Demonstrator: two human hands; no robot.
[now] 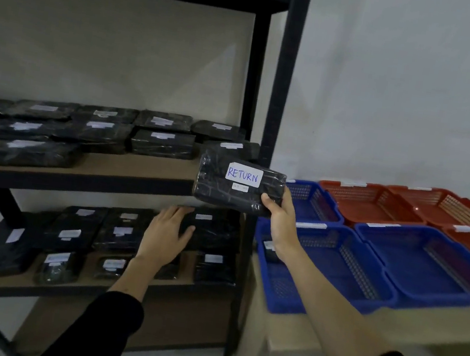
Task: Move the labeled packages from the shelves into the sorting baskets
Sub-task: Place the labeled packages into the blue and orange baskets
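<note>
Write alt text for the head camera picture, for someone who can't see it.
The person's right hand holds up a black wrapped package labeled RETURN, while the left hand rests on a package on the lower shelf. Black labeled packages fill two shelves of a dark rack; blue baskets and red baskets sit on a table to the right.

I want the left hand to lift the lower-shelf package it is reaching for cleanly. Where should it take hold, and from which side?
Take the black package by its near left edge, coming from the front, where the left hand already rests. It lies flat with neighbours in front and a shelf post to its right, so that edge looks the most open for a grip.
</note>
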